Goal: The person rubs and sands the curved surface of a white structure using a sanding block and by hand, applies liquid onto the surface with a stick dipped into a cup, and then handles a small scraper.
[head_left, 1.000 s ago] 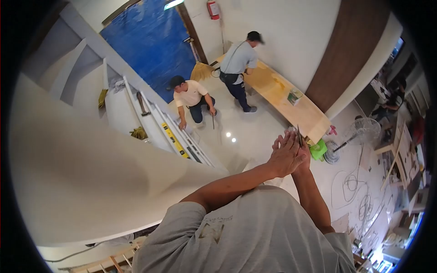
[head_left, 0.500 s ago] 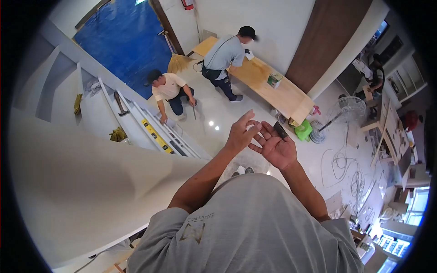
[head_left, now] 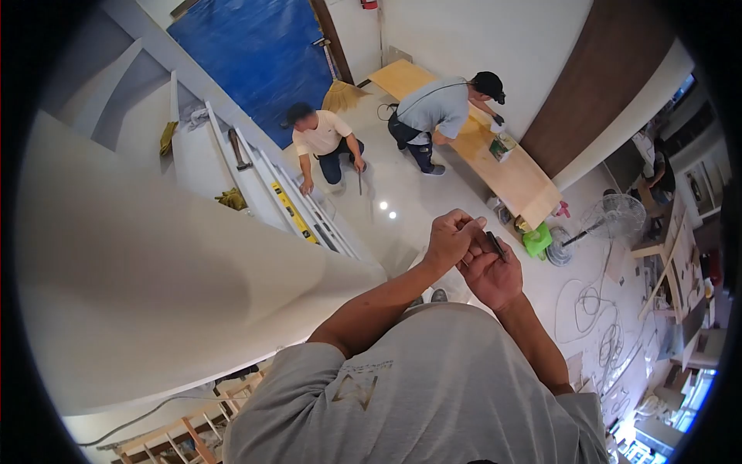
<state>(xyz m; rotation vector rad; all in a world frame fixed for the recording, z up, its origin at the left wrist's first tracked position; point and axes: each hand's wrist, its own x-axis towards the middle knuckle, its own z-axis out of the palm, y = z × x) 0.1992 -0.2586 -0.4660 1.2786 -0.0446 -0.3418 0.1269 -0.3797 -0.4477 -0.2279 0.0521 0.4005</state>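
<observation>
Just past twelve o'clock from the grey cloth shirt (head_left: 448,379), the right hand (head_left: 498,283) is palm up, fingers half curled about a small, slim, dark piece (head_left: 497,247). At its ten o'clock, the left hand (head_left: 447,244) holds thumb and forefinger together; I cannot tell whether they pinch anything. It looks like close two-handed fingering, one calling for a steady palm and light fingertips.

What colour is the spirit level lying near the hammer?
Yellow, with dark sections; it shows best in the head view.
</observation>
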